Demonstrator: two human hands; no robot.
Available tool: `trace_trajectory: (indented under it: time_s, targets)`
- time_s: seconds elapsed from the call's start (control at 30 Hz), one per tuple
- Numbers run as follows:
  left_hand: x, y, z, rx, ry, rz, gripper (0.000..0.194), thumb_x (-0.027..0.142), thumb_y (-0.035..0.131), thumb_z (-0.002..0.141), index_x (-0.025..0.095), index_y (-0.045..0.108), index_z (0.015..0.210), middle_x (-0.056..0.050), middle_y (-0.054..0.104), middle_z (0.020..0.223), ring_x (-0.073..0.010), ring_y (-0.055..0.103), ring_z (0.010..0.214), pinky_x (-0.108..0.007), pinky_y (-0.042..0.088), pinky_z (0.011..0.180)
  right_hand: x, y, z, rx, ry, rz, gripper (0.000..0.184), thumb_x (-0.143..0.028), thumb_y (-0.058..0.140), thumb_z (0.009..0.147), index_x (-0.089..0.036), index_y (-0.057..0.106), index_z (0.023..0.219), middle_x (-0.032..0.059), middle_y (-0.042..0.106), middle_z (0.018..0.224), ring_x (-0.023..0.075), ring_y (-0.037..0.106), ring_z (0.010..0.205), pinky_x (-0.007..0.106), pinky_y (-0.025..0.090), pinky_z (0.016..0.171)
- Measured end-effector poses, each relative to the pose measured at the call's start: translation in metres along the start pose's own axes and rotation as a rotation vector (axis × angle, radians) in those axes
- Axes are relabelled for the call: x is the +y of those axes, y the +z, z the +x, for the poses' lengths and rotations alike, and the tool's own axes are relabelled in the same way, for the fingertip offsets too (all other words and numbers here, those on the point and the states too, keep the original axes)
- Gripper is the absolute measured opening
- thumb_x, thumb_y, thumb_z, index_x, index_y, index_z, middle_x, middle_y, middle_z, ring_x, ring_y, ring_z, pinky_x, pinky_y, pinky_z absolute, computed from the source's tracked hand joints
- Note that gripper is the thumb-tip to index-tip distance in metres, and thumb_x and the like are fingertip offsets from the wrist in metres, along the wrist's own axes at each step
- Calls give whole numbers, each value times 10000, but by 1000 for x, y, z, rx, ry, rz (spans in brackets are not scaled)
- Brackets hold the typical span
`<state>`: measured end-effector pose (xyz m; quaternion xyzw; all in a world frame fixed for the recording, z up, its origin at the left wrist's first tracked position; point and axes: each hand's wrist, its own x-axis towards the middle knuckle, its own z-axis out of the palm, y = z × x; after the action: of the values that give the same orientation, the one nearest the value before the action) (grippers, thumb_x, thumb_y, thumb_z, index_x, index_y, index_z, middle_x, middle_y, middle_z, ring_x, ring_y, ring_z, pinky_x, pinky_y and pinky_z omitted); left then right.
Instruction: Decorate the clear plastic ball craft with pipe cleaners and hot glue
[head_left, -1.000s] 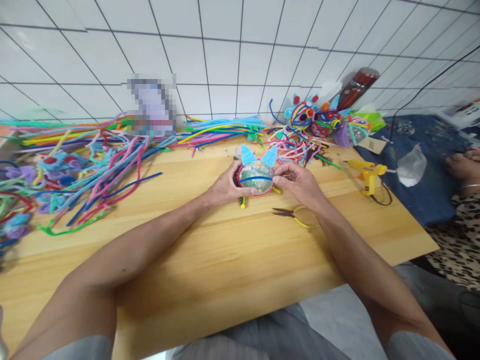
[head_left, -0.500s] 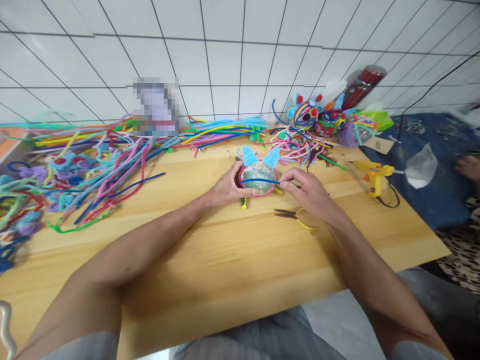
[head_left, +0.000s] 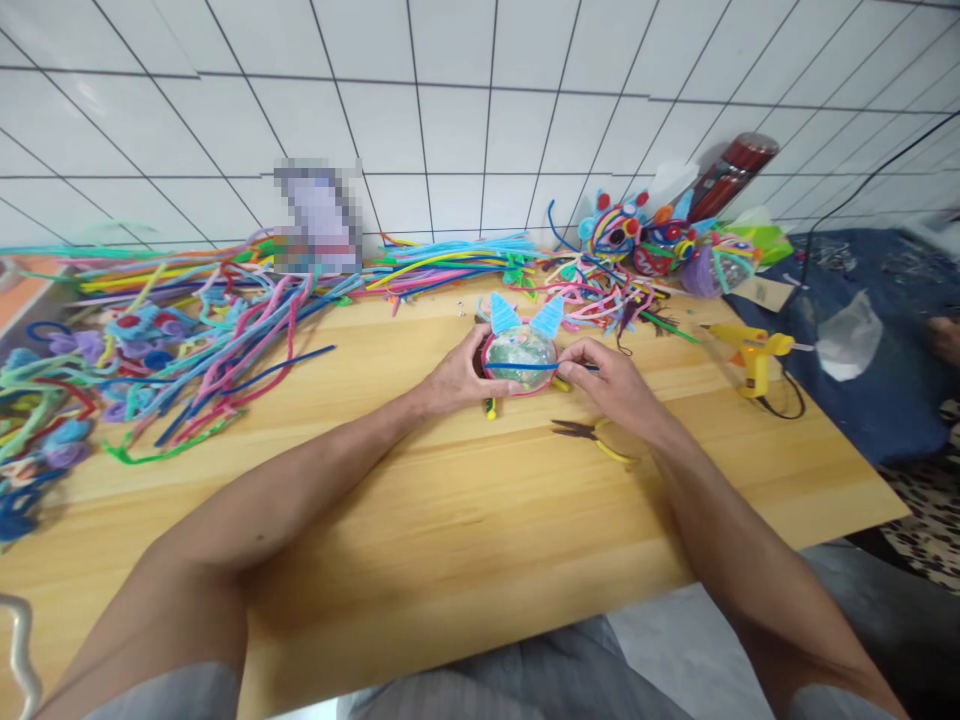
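Note:
My left hand (head_left: 459, 382) is closed round the left side of a clear round ball (head_left: 525, 349), its thumb along the lower rim. The ball has pink-red edging and two light-blue fuzzy ears (head_left: 547, 316) on top. Across its front runs a dark-blue pipe cleaner (head_left: 525, 367), pinched near the ball's right side by my right hand (head_left: 616, 384). The left end of that pipe cleaner lies by my left thumb; whether it is fixed there I cannot tell. Just below my right hand lie pliers (head_left: 592, 434) with yellow handles.
Loose pipe cleaners (head_left: 270, 320) are heaped at the left and along the tiled wall. Several decorated balls (head_left: 611, 232) stand at the back right, near a dark red cylinder (head_left: 735, 175). A yellow glue gun (head_left: 756, 360) with a cord sits by the table's right edge.
The blue pipe cleaner, slightly arched before, now runs straighter across the ball, and a bit more of it shows beyond my right fingertips. My left hand keeps its hold.

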<state>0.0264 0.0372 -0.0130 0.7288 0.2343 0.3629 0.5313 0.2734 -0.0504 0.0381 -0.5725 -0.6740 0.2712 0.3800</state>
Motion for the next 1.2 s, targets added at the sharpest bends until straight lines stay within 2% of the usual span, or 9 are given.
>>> trace_trajectory:
  time_s: [0.27,0.53,0.63,0.8,0.87,0.93,1.03,1.13,1.2]
  targets:
    - [-6,-2,0,3,1,-58,944,495,969,686,174,510,1445,-157,617,1453,-351,581,1404,-480,492,1184,17,4,8,-41,115,198,270,-476,780,823,-230,670,836,-16,637,741,161,555,664,311,435,632]
    - [-4,-3,2,-84,-16,-97,926,508,927,748,197,476,1494,-169,568,1537,-363,573,1425,-520,491,1197,19,5,8,-31,209,397,365,-463,913,699,-233,662,830,7,711,856,171,636,753,326,510,717]
    - [-4,-6,-1,-56,23,60,970,589,875,791,200,423,1556,-197,521,1581,-372,547,1447,-556,472,1205,19,7,9,-14,225,414,382,-462,926,676,-234,657,821,1,701,834,164,622,724,328,501,709]
    - [10,-12,-7,237,330,605,1239,755,853,716,253,230,1663,-249,331,1686,-436,433,1517,-654,392,1216,17,9,10,0,218,386,378,-464,915,681,-233,651,822,-9,675,792,155,589,683,318,469,669]
    - [20,-9,-7,190,470,783,1169,761,843,723,278,305,1642,-235,322,1700,-455,363,1561,-670,338,1239,17,10,10,0,204,379,366,-466,899,695,-230,650,822,-12,669,782,154,583,679,314,462,666]
    - [28,-2,-4,64,557,909,1027,726,839,756,279,426,1584,-223,376,1682,-457,355,1565,-675,322,1243,18,10,11,-3,191,375,347,-462,878,711,-226,651,825,-14,664,777,153,578,685,309,454,667]
    - [33,6,0,-91,582,1044,816,541,861,828,246,528,1512,-214,500,1603,-435,433,1511,-656,359,1231,19,11,12,1,183,368,325,-448,857,717,-222,659,839,-9,667,793,159,581,710,305,448,676]
    - [32,6,5,-129,561,1103,696,362,825,878,230,541,1500,-193,556,1553,-408,488,1461,-611,432,1199,19,10,13,-12,181,363,298,-449,832,743,-220,669,842,-8,656,780,162,572,706,308,429,679]
    - [28,1,8,-132,571,1091,672,357,797,894,220,537,1499,-192,554,1544,-402,496,1451,-594,467,1179,19,9,14,-22,173,367,283,-458,815,765,-221,674,828,-10,641,757,159,556,688,306,409,669]
